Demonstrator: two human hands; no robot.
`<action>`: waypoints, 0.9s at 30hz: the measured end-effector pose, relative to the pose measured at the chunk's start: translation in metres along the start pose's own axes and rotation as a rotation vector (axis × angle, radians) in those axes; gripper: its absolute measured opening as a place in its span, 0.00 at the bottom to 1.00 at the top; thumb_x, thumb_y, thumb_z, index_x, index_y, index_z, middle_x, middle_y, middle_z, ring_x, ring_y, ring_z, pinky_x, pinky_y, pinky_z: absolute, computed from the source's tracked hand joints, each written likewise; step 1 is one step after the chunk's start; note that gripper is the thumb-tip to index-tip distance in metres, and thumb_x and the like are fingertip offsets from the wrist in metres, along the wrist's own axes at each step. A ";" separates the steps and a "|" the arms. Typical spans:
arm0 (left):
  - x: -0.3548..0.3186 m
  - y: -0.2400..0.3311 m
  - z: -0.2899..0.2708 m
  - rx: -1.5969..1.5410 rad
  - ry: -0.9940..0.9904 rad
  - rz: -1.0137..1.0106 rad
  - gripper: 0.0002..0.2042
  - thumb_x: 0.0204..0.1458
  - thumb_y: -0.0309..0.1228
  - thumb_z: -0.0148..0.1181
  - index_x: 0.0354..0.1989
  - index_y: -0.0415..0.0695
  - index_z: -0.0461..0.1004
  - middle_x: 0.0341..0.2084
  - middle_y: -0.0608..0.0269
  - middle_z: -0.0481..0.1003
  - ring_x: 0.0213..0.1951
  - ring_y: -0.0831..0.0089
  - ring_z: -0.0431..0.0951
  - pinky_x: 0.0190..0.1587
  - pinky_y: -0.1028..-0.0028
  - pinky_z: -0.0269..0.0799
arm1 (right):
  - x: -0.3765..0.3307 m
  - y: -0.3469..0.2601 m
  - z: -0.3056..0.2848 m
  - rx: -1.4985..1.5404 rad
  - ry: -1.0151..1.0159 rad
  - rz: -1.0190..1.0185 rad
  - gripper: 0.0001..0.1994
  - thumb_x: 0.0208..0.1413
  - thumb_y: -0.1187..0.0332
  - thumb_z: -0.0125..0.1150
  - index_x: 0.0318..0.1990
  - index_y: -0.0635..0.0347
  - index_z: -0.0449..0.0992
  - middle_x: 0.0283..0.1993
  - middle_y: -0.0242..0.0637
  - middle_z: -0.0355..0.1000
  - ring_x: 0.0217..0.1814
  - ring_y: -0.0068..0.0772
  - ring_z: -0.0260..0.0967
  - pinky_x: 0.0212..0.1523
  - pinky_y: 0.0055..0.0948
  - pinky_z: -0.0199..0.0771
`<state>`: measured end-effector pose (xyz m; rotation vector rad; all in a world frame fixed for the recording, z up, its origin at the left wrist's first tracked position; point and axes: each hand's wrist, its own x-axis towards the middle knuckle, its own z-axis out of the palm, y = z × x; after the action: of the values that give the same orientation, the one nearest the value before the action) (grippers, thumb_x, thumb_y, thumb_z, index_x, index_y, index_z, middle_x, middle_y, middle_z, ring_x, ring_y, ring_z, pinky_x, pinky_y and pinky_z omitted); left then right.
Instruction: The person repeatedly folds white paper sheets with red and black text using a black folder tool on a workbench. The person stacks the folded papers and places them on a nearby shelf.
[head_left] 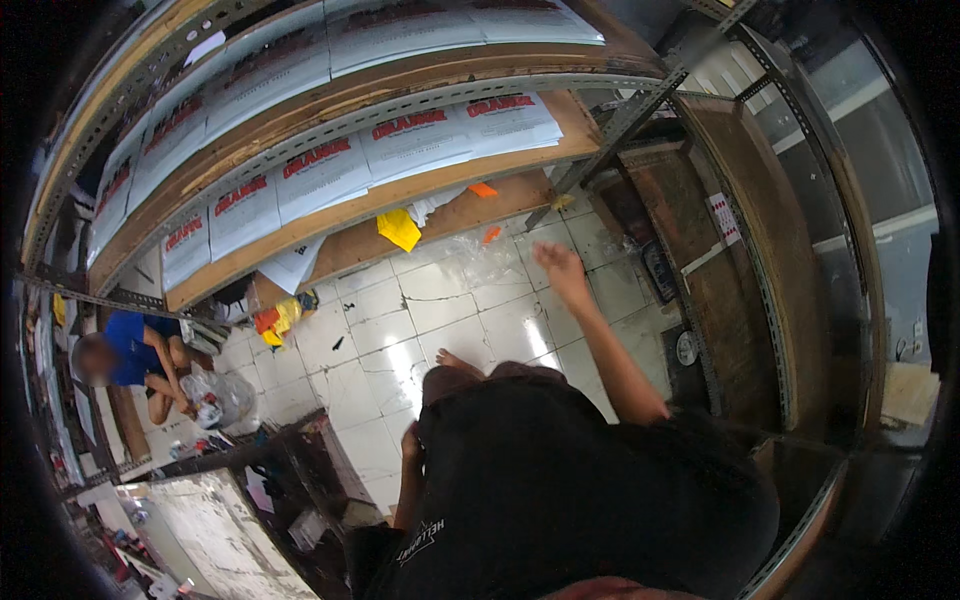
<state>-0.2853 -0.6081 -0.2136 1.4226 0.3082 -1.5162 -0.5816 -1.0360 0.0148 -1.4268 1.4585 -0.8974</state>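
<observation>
The step in hand looked to be an empty-handed one, with the person standing before a brown wooden lower shelf (582, 132) loaded with a row of flat stacks of white paper sheets printed in red (420, 148). The bare right hand (562, 268) was extended in front of the lower shelf's right end, fingers loosely bent and released, with nothing visible in it. The left hand (411, 440) hung farther from the lower shelf, close to the body; its fingers were largely hidden, so whether it was clenched or grasping anything could not be told. Judging by the pose, taking hold of a stack would have called for a closer stance and both palms under the sheets to keep their edges square.

The surface in front of the lower shelf was a floor of glossy white square tiles (372, 330) with dark joints. Crumpled clear plastic film (462, 264) lay there, near a small bright orange scrap (491, 235). A crumpled yellow piece of thin material (399, 229) lay just below the lower shelf's front edge.

Beyond the lower shelf's left end, a co-worker in a blue shirt (127, 347) sat low beside a clear plastic bag (234, 397). Past its right end stood a dark brown wooden rack with perforated metal posts (745, 200).
</observation>
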 end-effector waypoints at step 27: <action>-0.039 0.049 0.378 0.526 0.529 0.421 0.27 0.57 0.56 0.56 0.57 0.49 0.74 0.46 0.44 0.79 0.59 0.44 0.71 0.66 0.52 0.58 | 0.412 0.020 0.097 -0.723 -0.448 -0.745 0.20 0.51 0.61 0.66 0.51 0.61 0.77 0.51 0.46 0.76 0.50 0.46 0.76 0.51 0.44 0.76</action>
<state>-0.4844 -0.8937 -0.0543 2.1464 -0.0922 -0.8863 -0.4779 -1.4360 -0.0798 -2.6113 0.9182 -0.3904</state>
